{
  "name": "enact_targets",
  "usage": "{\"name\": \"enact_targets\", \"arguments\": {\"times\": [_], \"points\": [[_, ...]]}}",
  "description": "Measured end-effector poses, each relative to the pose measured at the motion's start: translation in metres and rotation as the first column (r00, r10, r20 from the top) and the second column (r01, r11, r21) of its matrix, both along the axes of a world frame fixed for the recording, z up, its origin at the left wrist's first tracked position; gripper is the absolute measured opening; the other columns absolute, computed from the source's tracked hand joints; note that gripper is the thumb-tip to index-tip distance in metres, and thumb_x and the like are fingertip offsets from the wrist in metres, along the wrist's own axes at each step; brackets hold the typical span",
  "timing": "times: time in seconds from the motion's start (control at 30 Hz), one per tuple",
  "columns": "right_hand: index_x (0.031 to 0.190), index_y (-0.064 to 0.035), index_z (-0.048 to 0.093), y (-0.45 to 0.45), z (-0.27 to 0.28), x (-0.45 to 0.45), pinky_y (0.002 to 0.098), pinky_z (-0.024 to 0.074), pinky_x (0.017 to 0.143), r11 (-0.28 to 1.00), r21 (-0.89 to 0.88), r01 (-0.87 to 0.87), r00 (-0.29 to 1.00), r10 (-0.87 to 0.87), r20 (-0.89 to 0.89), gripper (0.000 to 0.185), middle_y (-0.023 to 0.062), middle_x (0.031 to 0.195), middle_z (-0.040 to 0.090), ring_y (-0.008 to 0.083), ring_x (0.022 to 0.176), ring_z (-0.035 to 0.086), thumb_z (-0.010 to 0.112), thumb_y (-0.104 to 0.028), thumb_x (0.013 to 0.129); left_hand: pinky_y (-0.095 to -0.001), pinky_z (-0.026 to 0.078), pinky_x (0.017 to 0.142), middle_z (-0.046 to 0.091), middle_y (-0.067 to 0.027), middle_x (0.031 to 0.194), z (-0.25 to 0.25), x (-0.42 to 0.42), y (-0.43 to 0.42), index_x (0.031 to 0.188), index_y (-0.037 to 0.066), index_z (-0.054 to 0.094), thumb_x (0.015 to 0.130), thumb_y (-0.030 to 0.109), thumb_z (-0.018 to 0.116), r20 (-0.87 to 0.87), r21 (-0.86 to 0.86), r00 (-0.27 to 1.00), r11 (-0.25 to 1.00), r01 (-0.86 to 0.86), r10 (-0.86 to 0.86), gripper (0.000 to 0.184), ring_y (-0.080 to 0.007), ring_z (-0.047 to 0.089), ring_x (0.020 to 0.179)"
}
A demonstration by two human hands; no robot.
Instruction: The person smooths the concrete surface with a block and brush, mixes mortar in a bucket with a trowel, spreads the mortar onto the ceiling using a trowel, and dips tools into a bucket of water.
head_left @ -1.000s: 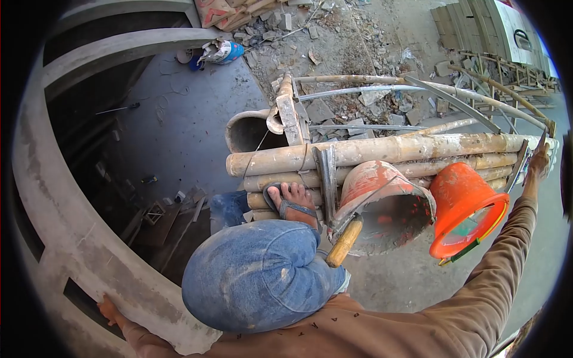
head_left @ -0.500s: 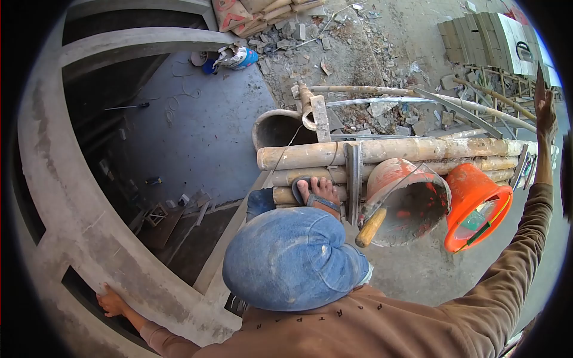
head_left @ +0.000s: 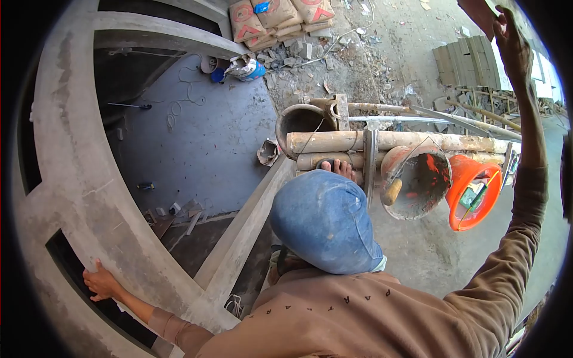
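Observation:
My left hand (head_left: 102, 282) grips the edge of a narrow slot in the concrete frame (head_left: 128, 238), its fingers curled over the edge. High at the right, my right hand (head_left: 514, 51) is closed on a flat, reddish-brown trowel-like tool (head_left: 477, 17), partly cut off by the view's rim. Below that raised arm hang a mortar-stained bucket (head_left: 418, 206) with a wooden handle (head_left: 392, 192) at its rim and an orange bucket (head_left: 458, 206) holding a green item. My bent knee (head_left: 322, 224) hides part of my foot on the bamboo poles (head_left: 406, 140).
Far below lies a grey floor (head_left: 221, 137) with scattered tools and a cord. Stacked cement bags (head_left: 277, 18) and rubble (head_left: 316, 65) lie at the top. Stacked pale blocks (head_left: 471, 59) stand at the upper right. A concrete beam (head_left: 248, 230) runs beside my knee.
My right hand has swung up and inward with the tool, showing its flat face. My left hand stays at the slot edge. My body and view have shifted, and the knee covers more of the foot.

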State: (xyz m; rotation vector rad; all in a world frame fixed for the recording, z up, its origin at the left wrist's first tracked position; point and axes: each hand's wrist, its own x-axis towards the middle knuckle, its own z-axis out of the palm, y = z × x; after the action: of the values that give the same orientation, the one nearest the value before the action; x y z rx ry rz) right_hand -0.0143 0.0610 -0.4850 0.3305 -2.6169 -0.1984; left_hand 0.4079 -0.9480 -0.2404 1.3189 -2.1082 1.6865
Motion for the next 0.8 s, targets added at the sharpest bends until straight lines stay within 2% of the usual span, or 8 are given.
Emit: {"name": "enact_targets", "arguments": {"times": [0.17,0.33,0.47,0.5,0.6,0.63,0.7,0.8], "points": [[0.142,-0.0189,0.059,-0.08,0.083,0.026,0.0236,0.0548,0.052,0.966,-0.08,-0.248,0.965,0.239,-0.104,0.041,0.003,0.114,0.077,0.0071,0.065,0.066,0.067,-0.027,0.102,-0.0671,0.025,0.115,0.07,-0.008,0.127,0.0,0.002,0.003,0.13,0.017,0.065,0.085,0.057,0.076,-0.037,0.02,0.998,0.998,0.055,-0.054,0.062,-0.0317,0.067,0.117],[0.133,-0.0221,0.067,-0.175,0.123,0.096,0.0224,0.052,0.056,0.986,-0.126,0.114,0.993,-0.113,0.017,0.038,-0.0038,0.102,0.078,0.0035,0.065,0.064,0.074,-0.033,0.097,-0.0671,0.025,0.115,0.07,-0.0101,0.126,-0.005,0.003,0.005,0.127,0.015,0.067,0.083,0.056,0.078,-0.057,-0.002,0.993,0.995,0.101,-0.101,0.061,-0.032,0.066,0.118],[0.126,-0.0201,0.068,-0.232,0.125,0.162,0.0221,0.054,0.06,0.912,-0.396,-0.106,0.989,0.056,-0.136,0.037,-0.0103,0.104,0.077,0.0038,0.066,0.066,0.079,-0.025,0.092,-0.0706,0.021,0.116,0.07,-0.0121,0.126,-0.003,-0.009,0.017,0.127,0.013,0.067,0.083,0.056,0.079,-0.079,0.04,0.997,0.999,0.016,-0.013,0.062,-0.0324,0.065,0.12],[0.124,-0.0192,0.068,-0.244,0.124,0.178,0.0222,0.0546,0.061,0.89,-0.439,-0.124,0.988,0.069,-0.137,0.037,-0.0116,0.104,0.077,0.0041,0.066,0.066,0.081,-0.022,0.09,-0.0642,0.033,0.114,0.068,-0.0144,0.128,-0.001,-0.021,0.039,0.128,0.012,0.068,0.084,0.054,0.078,-0.129,0.084,0.991,0.996,-0.024,0.035,0.061,-0.0331,0.065,0.121],[0.119,-0.0135,0.067,-0.271,0.116,0.223,0.0255,0.053,0.056,0.854,-0.487,-0.184,0.981,0.125,-0.151,0.037,-0.007,0.095,0.075,0.008,0.059,0.065,0.081,-0.009,0.086,-0.0537,0.048,0.104,0.069,-0.0159,0.129,-0.008,-0.045,0.085,0.128,0.009,0.069,0.087,0.052,0.077,-0.548,0.178,0.785,0.876,0.448,-0.29,0.06,-0.0352,0.067,0.117],[0.121,-0.0136,0.065,-0.274,0.112,0.236,0.0258,0.0528,0.056,0.866,-0.459,-0.2,0.978,0.145,-0.152,0.038,-0.0058,0.095,0.076,0.0082,0.06,0.064,0.081,-0.008,0.086,-0.0409,0.057,0.087,0.071,-0.015,0.128,-0.02,-0.057,0.109,0.127,0.007,0.071,0.093,0.048,0.072,-0.642,0.239,0.641,0.685,0.688,-0.42,0.053,-0.0312,0.069,0.111],[0.122,-0.0117,0.063,-0.283,0.104,0.255,0.0276,0.0524,0.054,0.858,-0.44,-0.264,0.963,0.21,-0.169,0.039,-0.0015,0.092,0.075,0.0101,0.06,0.065,0.079,-0.005,0.087,-0.0356,0.056,0.079,0.074,-0.0113,0.121,-0.037,-0.095,0.255,0.125,0.005,0.071,0.099,0.044,0.067,-0.893,0.429,0.437,-0.088,0.899,0.109,0.048,-0.0243,0.071,0.103],[0.12,-0.0048,0.061,-0.298,0.103,0.279,0.0318,0.053,0.053,0.817,-0.449,-0.361,0.932,0.317,-0.174,0.033,0.0075,0.087,0.073,0.0149,0.06,0.067,0.073,0.0,0.09,-0.0222,0.052,0.061,0.076,-0.0105,0.104,-0.068,-0.119,0.437,0.12,-0.002,0.072,0.102,0.047,0.065,-0.613,0.255,0.726,-0.791,0.556,0.312,0.052,-0.0132,0.071,0.083]]}}
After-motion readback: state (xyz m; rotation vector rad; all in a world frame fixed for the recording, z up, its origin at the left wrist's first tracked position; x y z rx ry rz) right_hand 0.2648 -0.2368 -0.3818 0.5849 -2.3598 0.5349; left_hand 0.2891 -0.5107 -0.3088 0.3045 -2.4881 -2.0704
